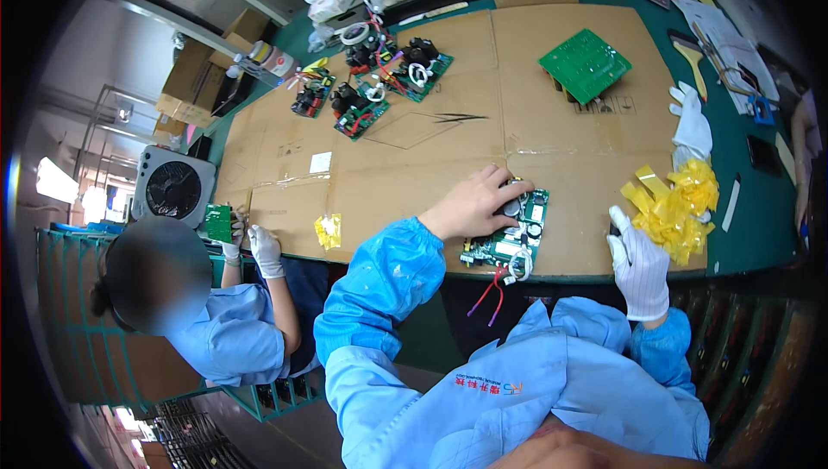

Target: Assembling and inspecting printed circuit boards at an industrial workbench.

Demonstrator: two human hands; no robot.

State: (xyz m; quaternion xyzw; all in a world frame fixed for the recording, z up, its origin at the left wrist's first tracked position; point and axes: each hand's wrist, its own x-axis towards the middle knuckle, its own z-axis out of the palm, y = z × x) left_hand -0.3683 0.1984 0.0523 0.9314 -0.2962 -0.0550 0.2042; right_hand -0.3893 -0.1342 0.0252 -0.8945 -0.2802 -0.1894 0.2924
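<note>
A green circuit board (536, 219) crowded with components lies at the cardboard's near edge. Red-purple wires (490, 296) and a white looped lead (520, 264) hang from its near side. My left hand (483, 203), bare, reaches over the board's left part with its fingers curled onto the components. My right hand (640, 266) wears a white striped glove and is held right of the board, apart from it. Its thumb and finger close about a small dark thing, too small to name. A pile of yellow tape pieces (677, 210) lies just beyond it.
Several wired boards (358, 111) stand at the back left, and another green board (586, 65) lies at the back right. A white glove (690, 124) and a brush (692, 63) lie along the right. At left, a co-worker's gloved hand (266, 251) is near a fan (172, 188).
</note>
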